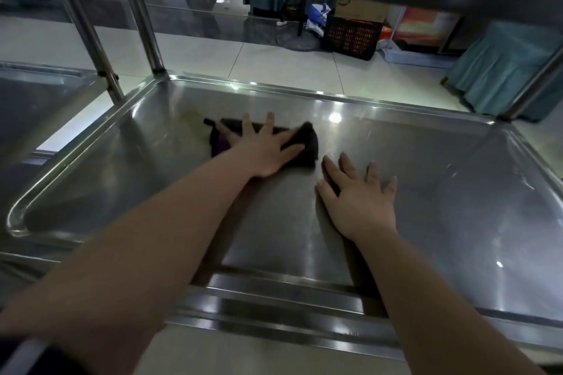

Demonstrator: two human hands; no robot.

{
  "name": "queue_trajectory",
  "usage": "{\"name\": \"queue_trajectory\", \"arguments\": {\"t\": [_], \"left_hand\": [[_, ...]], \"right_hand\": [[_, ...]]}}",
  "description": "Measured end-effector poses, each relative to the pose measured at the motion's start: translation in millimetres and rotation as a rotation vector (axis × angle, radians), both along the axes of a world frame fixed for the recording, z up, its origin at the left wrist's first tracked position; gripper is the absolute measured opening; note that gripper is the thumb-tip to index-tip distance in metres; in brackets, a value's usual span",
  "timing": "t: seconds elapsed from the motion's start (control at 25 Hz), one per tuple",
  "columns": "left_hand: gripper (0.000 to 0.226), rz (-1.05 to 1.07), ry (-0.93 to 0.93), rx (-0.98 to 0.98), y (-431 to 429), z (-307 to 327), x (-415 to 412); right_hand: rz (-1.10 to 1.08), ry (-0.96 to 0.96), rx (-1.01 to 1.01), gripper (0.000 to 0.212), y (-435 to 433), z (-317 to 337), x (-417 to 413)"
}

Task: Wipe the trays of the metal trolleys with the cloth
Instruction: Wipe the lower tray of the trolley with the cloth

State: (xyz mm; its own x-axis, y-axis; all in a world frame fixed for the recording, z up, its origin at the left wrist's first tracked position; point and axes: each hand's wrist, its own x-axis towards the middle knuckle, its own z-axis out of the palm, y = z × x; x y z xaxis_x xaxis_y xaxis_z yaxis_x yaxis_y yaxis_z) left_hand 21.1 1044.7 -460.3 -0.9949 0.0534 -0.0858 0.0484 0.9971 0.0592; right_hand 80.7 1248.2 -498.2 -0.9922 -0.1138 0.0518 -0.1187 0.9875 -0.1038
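Head view shows the cloth [308, 143] lying on the tray [432, 179], left of centre and toward the far rim, long axis running side to side. The left hand [265, 148] is spread flat on top of it, fingers straight and pressing. The right hand [358, 196] rests flat on bare steel just beside the cloth's right end, holding nothing, so I'd say the left hand does the wiping, with most of the tray lying to its right.
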Motion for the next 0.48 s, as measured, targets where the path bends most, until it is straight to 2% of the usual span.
{"name": "queue_trajectory", "arguments": {"t": [0.08, 0.2, 0.32, 0.48], "left_hand": [[0.060, 0.021, -0.020, 0.013, 6, 2, -40], [0.062, 0.029, -0.024, -0.022, 12, -3, -44], [0.064, -0.026, -0.028, -0.005, 5, -8, 13], [0.063, -0.139, 0.029, -0.031, -36, -24, 141]], "right_hand": [[0.004, -0.013, -0.001, 0.063, 0, 1, -1], [0.007, -0.029, 0.000, 0.059, -1, 3, 0], [0.006, -0.072, -0.007, 0.058, -1, 9, 1], [0.017, -0.105, -0.003, 0.056, -6, 17, 3]]}}
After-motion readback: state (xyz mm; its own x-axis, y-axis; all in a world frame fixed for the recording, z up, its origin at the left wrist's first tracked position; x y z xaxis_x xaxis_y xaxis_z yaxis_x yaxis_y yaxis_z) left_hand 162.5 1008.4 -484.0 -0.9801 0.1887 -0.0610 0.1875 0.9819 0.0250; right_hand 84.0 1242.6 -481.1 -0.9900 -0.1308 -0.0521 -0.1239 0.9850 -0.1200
